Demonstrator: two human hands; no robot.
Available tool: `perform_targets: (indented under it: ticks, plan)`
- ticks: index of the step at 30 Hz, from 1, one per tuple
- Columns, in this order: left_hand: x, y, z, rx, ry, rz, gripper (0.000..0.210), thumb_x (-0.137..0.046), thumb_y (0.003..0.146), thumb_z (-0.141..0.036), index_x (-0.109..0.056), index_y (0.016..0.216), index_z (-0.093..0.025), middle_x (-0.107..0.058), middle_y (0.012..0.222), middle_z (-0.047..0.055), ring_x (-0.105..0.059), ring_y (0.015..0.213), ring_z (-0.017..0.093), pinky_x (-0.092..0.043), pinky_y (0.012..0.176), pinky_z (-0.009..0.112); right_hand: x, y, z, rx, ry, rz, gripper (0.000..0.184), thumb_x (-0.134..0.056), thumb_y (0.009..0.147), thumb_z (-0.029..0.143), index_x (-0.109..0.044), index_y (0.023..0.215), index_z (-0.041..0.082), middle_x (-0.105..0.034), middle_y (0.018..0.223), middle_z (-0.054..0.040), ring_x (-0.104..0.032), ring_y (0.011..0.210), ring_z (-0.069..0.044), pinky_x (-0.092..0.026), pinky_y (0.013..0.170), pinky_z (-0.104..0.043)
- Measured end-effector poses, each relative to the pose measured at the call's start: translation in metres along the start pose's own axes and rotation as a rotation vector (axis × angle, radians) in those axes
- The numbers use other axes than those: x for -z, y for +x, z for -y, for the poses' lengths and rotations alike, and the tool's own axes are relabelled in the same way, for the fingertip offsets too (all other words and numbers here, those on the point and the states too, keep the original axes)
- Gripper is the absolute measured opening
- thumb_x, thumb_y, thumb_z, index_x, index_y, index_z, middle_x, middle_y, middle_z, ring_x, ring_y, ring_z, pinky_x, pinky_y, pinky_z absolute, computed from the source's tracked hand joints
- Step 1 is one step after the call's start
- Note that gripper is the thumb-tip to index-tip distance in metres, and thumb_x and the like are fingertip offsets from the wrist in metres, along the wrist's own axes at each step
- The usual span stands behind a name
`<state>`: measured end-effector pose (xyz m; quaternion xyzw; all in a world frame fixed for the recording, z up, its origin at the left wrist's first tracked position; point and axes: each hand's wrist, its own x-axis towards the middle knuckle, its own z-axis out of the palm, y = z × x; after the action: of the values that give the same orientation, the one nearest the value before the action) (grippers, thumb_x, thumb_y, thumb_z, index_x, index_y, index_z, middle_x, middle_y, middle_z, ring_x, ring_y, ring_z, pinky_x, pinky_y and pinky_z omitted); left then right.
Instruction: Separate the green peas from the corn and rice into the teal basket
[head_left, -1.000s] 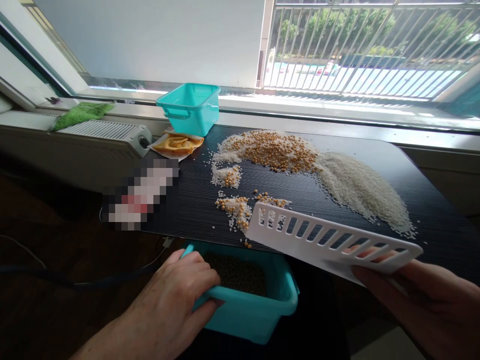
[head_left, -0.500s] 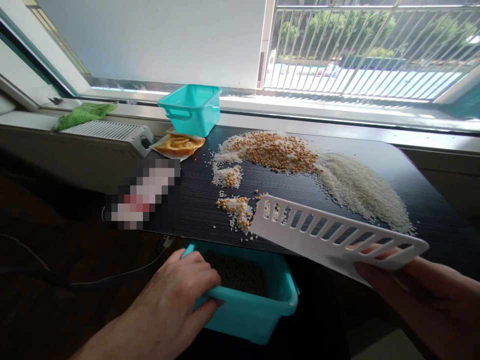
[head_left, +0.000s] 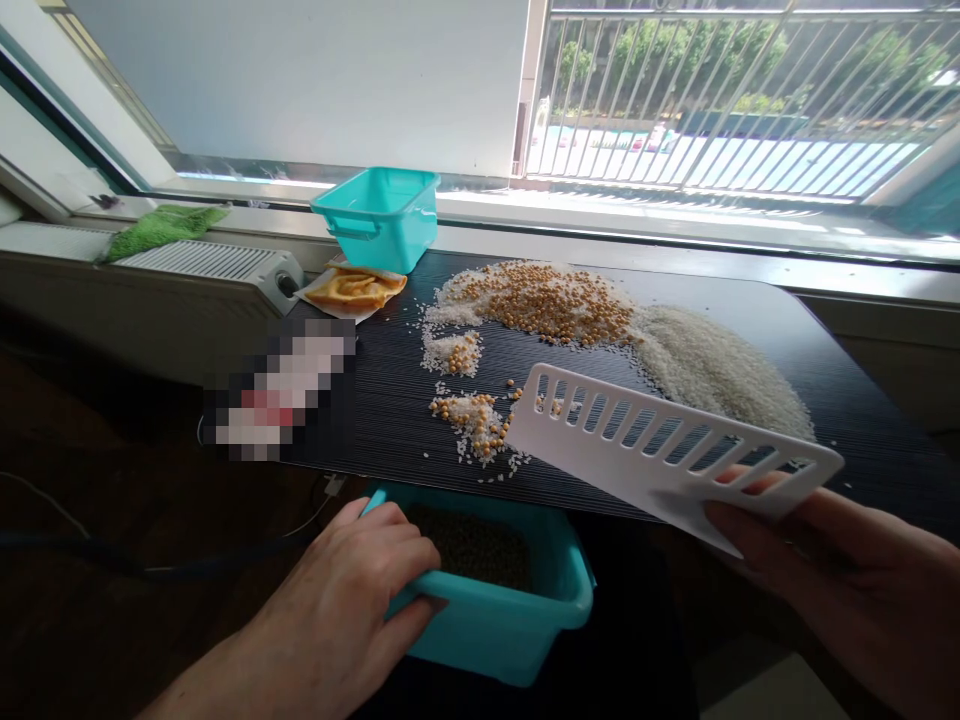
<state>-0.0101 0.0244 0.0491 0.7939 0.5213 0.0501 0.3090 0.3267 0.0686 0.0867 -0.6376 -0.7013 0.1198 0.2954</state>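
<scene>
My left hand (head_left: 375, 570) grips the near left rim of a turquoise plastic bin (head_left: 495, 625), which sits just below the table's front edge. Small dark grains or beans (head_left: 484, 545) lie inside that bin, too dim to name. In my right hand (head_left: 817, 540) is a white slotted plastic strip (head_left: 622, 445), pinched at its right end and tilted above the black table (head_left: 390, 400). The strip's left end is beside a small pile of rice and yellow beans (head_left: 476, 415). Another small pile (head_left: 456, 352) lies behind it.
Farther back spread a large heap of yellow beans on rice (head_left: 555, 300) and a long mound of white rice (head_left: 727, 365). A second turquoise bin (head_left: 386, 220) stands by the window, near a yellow food packet (head_left: 356, 290). A green cloth (head_left: 166, 230) rests on the radiator (head_left: 210, 262).
The white strip in my right hand has lifted and turned slightly, its slotted edge higher over the table. A few rice grains now show near its left end. My left hand keeps its hold.
</scene>
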Motion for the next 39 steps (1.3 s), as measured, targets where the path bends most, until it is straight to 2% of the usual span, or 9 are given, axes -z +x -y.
perform_targets:
  ticks: [5, 12, 20, 25, 27, 30, 35, 39]
  plan:
    - [-0.001, 0.001, -0.001, -0.025, 0.0, -0.005, 0.011, -0.059, 0.09, -0.018, -0.065, 0.082, -0.024, -0.065, 0.085, -0.001, -0.056, 0.086, 0.018, -0.041, 0.086, 0.033, -0.003, 0.005, -0.001, 0.05, 0.157, 0.147, 0.029, -0.068, 0.077, 0.044, -0.08, 0.094, 0.024, -0.08, 0.085, -0.0027, -0.076, 0.071, -0.022, -0.062, 0.067, -0.024]
    - [-0.001, 0.001, -0.001, -0.047, -0.014, -0.032, 0.01, -0.062, 0.088, -0.018, -0.066, 0.081, -0.024, -0.065, 0.083, -0.002, -0.057, 0.082, 0.017, -0.042, 0.082, 0.031, -0.003, 0.001, -0.008, -0.001, 0.173, 0.147, 0.033, -0.07, 0.074, 0.047, -0.08, 0.096, 0.025, -0.08, 0.088, -0.004, -0.076, 0.073, -0.026, -0.063, 0.069, -0.029]
    - [-0.001, 0.0, -0.003, -0.042, 0.001, -0.031, 0.011, -0.062, 0.088, -0.016, -0.065, 0.081, -0.024, -0.064, 0.083, -0.003, -0.056, 0.083, 0.017, -0.039, 0.087, 0.032, -0.005, 0.007, -0.001, 0.021, 0.217, 0.192, 0.026, -0.07, 0.075, 0.038, -0.08, 0.093, 0.024, -0.08, 0.088, -0.0031, -0.076, 0.074, -0.024, -0.062, 0.07, -0.027]
    - [-0.001, 0.001, -0.001, -0.01, -0.009, 0.002, 0.008, -0.062, 0.089, -0.02, -0.064, 0.083, -0.025, -0.064, 0.086, -0.003, -0.055, 0.085, 0.018, -0.037, 0.09, 0.035, 0.002, -0.001, -0.001, 0.014, 0.22, 0.182, 0.021, -0.071, 0.074, 0.038, -0.08, 0.089, 0.028, -0.08, 0.083, 0.0006, -0.075, 0.066, -0.021, -0.061, 0.06, -0.021]
    - [-0.002, 0.002, -0.001, -0.003, -0.012, 0.015, 0.01, -0.06, 0.09, -0.02, -0.063, 0.082, -0.024, -0.063, 0.086, -0.003, -0.055, 0.085, 0.018, -0.036, 0.091, 0.035, 0.004, -0.003, 0.0, 0.005, 0.195, 0.171, 0.021, -0.071, 0.074, 0.038, -0.08, 0.09, 0.029, -0.08, 0.083, 0.0011, -0.076, 0.068, -0.022, -0.061, 0.061, -0.021]
    - [-0.003, 0.002, -0.002, -0.005, -0.01, 0.007, 0.01, -0.06, 0.091, -0.019, -0.063, 0.083, -0.024, -0.063, 0.086, -0.002, -0.055, 0.086, 0.018, -0.036, 0.09, 0.035, 0.005, -0.002, 0.003, 0.036, 0.171, 0.164, 0.019, -0.071, 0.074, 0.035, -0.081, 0.09, 0.031, -0.08, 0.082, 0.003, -0.076, 0.068, -0.02, -0.06, 0.062, -0.019]
    - [-0.002, 0.001, -0.001, 0.005, -0.013, 0.013, 0.01, -0.059, 0.092, -0.02, -0.063, 0.083, -0.025, -0.062, 0.086, -0.003, -0.054, 0.085, 0.017, -0.036, 0.087, 0.034, -0.002, 0.002, 0.011, 0.099, 0.22, 0.137, 0.015, -0.067, 0.077, 0.034, -0.081, 0.081, 0.033, -0.079, 0.074, 0.0051, -0.074, 0.056, -0.017, -0.057, 0.052, -0.016]
    - [-0.001, 0.001, -0.001, 0.011, -0.016, 0.016, 0.01, -0.059, 0.092, -0.02, -0.062, 0.084, -0.025, -0.061, 0.087, -0.003, -0.054, 0.087, 0.017, -0.035, 0.089, 0.035, -0.004, 0.003, 0.015, 0.142, 0.265, 0.126, 0.015, -0.068, 0.076, 0.03, -0.08, 0.081, 0.037, -0.079, 0.072, 0.0076, -0.073, 0.054, -0.015, -0.056, 0.051, -0.013]
